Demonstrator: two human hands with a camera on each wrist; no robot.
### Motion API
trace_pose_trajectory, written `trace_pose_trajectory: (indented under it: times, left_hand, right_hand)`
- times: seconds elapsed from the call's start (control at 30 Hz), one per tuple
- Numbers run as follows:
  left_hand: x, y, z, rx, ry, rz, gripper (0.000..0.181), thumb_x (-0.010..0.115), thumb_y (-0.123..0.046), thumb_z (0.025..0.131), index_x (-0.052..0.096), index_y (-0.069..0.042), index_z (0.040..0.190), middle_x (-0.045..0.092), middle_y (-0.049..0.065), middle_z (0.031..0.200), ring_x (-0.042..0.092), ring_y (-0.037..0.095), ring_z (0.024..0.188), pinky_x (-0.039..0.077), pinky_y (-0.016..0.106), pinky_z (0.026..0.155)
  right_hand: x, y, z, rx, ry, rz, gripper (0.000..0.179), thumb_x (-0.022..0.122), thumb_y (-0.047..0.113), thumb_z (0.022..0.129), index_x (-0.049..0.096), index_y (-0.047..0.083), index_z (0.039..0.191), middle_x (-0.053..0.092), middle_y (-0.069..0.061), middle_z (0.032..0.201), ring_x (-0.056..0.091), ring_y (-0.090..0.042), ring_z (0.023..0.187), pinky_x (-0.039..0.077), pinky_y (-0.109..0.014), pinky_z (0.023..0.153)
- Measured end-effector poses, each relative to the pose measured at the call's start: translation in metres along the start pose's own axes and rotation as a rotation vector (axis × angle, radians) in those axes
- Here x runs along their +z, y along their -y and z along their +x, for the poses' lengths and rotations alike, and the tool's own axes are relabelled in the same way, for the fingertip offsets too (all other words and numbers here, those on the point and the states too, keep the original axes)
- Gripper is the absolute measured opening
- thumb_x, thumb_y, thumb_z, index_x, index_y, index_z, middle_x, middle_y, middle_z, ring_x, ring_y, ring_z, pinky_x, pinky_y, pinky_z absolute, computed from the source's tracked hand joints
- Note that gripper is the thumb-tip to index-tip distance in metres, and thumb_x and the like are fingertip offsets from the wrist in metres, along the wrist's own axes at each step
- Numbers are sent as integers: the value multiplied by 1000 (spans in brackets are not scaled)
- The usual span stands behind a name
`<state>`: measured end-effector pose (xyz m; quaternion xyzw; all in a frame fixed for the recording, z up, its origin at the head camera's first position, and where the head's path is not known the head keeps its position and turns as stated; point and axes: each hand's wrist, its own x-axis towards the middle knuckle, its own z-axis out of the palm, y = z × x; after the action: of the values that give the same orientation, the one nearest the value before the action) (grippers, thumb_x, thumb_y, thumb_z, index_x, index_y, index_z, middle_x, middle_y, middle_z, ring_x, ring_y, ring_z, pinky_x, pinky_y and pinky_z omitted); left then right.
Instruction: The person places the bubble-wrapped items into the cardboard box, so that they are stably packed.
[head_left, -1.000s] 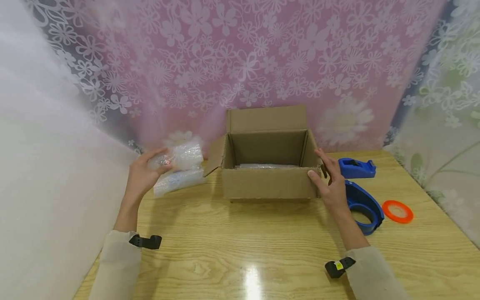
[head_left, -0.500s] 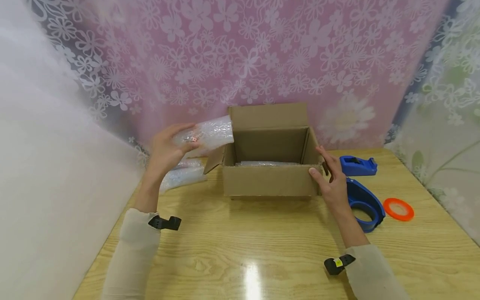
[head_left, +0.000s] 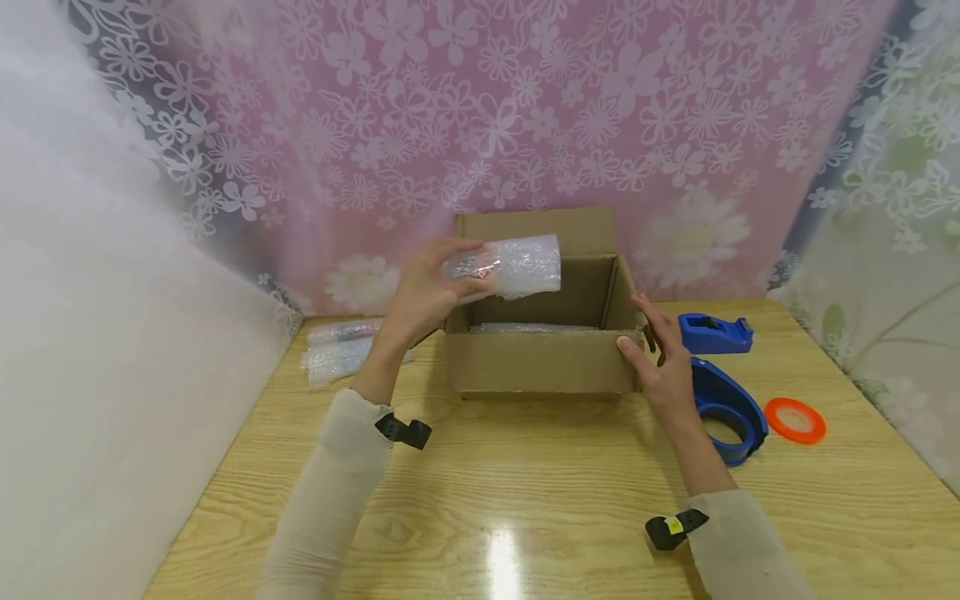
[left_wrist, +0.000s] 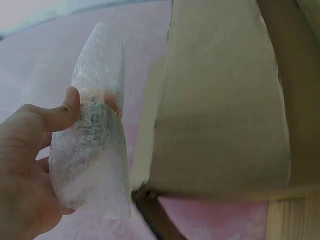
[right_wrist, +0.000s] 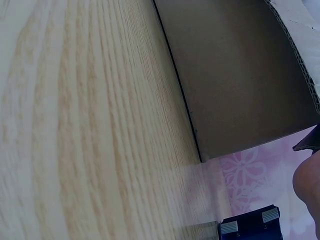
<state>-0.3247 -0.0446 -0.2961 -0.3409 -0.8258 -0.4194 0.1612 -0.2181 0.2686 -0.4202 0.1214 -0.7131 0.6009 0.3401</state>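
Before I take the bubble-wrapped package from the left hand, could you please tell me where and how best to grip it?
I'd take the free end of the bubble-wrapped package from the right, pinching across its width. It looks elongated and points right, and the left hand covers the opposite end, leaving this one exposed.

The head view looked forward and down from above; both wrist views, much nearer, shared its open, rectangular brown cardboard box.
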Motion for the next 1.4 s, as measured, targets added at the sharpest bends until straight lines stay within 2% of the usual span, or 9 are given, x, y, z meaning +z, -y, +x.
trace_pose_trajectory:
  times: [0.17, 0.2, 0.27, 0.43, 0.6, 0.9, 1.13, 1.23, 1.4]
  left_hand:
    - [25, -4, 6, -40, 47, 60, 59, 89, -35, 82, 70, -20, 136, 68, -4, 136, 59, 18, 130, 48, 35, 109]
    - [29, -4, 6, -55, 52, 83, 59, 89, -39, 82, 71, -24, 136, 68, -6, 136, 61, 16, 127, 51, 34, 104]
    - [38, -2, 7, -73, 79, 87, 58, 88, -42, 83, 70, -26, 136, 67, -8, 137, 60, 16, 129, 52, 35, 103]
    - [58, 7, 6, -69, 131, 16, 55, 88, -30, 84, 71, -17, 135, 66, 0, 139, 56, 21, 135, 46, 38, 113]
    - [72, 15, 3, -123, 140, -6, 53, 89, -29, 84, 72, -18, 133, 66, -1, 139, 57, 20, 135, 47, 39, 112]
    - [78, 20, 0, -133, 161, 27, 51, 88, -31, 85, 73, -18, 131, 67, -1, 137, 57, 20, 134, 47, 39, 112]
    - [74, 21, -2, -188, 196, -23, 50, 89, -31, 84, 74, -20, 131, 68, -3, 136, 59, 18, 132, 49, 38, 109]
    - [75, 21, -1, -173, 206, 14, 50, 89, -31, 84, 74, -18, 130, 69, -1, 135, 59, 19, 132, 48, 38, 111]
    - [81, 19, 3, -151, 244, 99, 49, 88, -33, 85, 74, -18, 130, 69, 0, 134, 59, 21, 133, 47, 39, 112]
  right_hand:
    - [2, -1, 1, 11, 11, -3, 57, 64, -9, 95, 52, -1, 150, 42, -24, 156, 45, -10, 122, 34, -24, 86]
    - [3, -1, 1, 13, 16, -7, 57, 65, -8, 95, 52, -1, 150, 42, -24, 157, 44, -10, 124, 34, -25, 86]
    - [4, -2, 1, 18, 27, -12, 56, 65, -8, 96, 52, 0, 151, 41, -24, 158, 44, -8, 130, 35, -23, 89]
    - [7, -1, 1, 23, 39, -24, 56, 65, -7, 97, 52, 0, 151, 41, -23, 158, 41, -6, 139, 36, -21, 95]
    - [6, 0, 0, 32, 35, -37, 56, 65, -6, 97, 52, 1, 151, 42, -21, 157, 40, -7, 142, 36, -19, 102]
    - [5, 0, 1, 21, 26, -19, 56, 65, -7, 96, 52, 0, 150, 44, -22, 154, 43, -9, 137, 35, -22, 94]
    - [3, -1, -1, 38, 38, -24, 56, 65, -7, 97, 52, 0, 151, 42, -21, 155, 43, -10, 131, 34, -22, 90]
    - [2, -1, -1, 30, 35, -24, 56, 64, -8, 97, 51, -1, 151, 43, -22, 153, 44, -12, 126, 34, -23, 90]
    - [-1, -1, -2, -3, 21, -31, 55, 64, -9, 97, 51, -3, 150, 46, -23, 149, 41, -14, 102, 30, -29, 82]
